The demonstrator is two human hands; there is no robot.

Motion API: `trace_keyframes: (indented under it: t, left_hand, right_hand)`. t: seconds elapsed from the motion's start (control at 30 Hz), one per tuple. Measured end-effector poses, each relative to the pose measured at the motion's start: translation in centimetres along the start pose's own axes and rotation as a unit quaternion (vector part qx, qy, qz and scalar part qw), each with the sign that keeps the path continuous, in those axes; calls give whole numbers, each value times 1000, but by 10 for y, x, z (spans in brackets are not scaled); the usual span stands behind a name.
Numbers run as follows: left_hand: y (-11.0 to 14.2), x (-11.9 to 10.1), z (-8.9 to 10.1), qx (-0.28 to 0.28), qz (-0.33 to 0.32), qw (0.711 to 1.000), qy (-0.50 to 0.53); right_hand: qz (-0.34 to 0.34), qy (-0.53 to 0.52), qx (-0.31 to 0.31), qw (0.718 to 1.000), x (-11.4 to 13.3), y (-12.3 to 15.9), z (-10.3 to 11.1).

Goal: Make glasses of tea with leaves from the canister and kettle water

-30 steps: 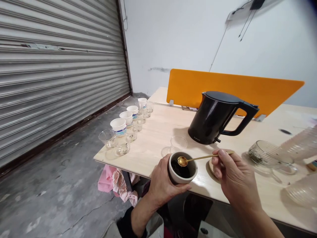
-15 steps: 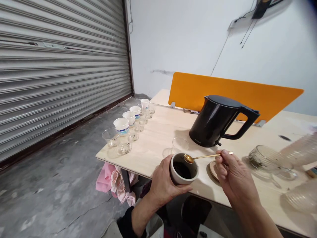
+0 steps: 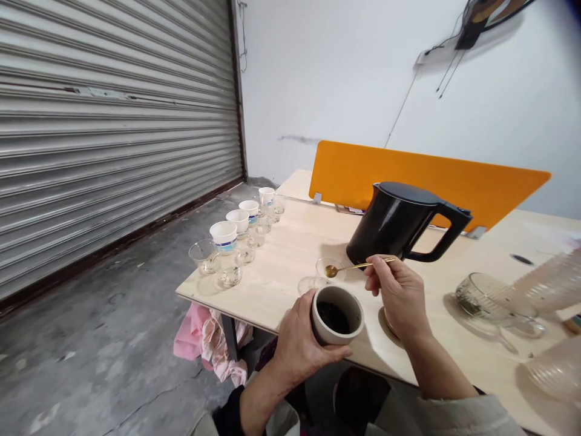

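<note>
My left hand [image 3: 297, 339] is shut around a grey-white ceramic cup [image 3: 338, 318] holding dark tea leaves [image 3: 333, 318]. In my right hand [image 3: 399, 297], fingers pinch the handle of a long gold spoon [image 3: 361, 266]. Its bowl hangs over a small clear glass cup [image 3: 338, 269], with something dark in it. That glass stands on the wooden table [image 3: 272, 290] just past the ceramic cup, close to a black electric kettle [image 3: 393, 224]. A round wooden coaster [image 3: 387, 324] lies partly hidden under my right hand.
Several paper cups [image 3: 223, 236] and small glasses [image 3: 229, 277] form a row along the table's left edge. A glass pitcher [image 3: 481, 300] and clear ribbed plastic [image 3: 549, 284] stand at right. An orange divider [image 3: 408, 175] rises behind. A roller shutter [image 3: 113, 109] lines the left.
My right hand has moved left, carrying the spoon from above the ceramic cup to above the small glass. The left hand and ceramic cup have barely moved.
</note>
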State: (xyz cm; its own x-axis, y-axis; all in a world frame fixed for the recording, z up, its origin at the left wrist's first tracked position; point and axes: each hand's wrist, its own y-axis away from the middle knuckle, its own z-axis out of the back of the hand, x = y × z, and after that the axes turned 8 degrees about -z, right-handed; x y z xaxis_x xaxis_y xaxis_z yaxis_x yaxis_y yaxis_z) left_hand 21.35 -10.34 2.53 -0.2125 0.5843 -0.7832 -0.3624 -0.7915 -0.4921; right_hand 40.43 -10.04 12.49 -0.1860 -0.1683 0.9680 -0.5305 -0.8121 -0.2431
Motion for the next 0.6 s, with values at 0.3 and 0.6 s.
trace_keyframes:
  t: [0.3,0.6]
  left_hand:
    - [0,0,0,-6,-9,1000,7]
    - [5,4,-3,-1,2,999,-38]
  right_hand:
    - [-1,-125,-60,990,-3,-3,22]
    - [167,105,-333,922,10,-3,152]
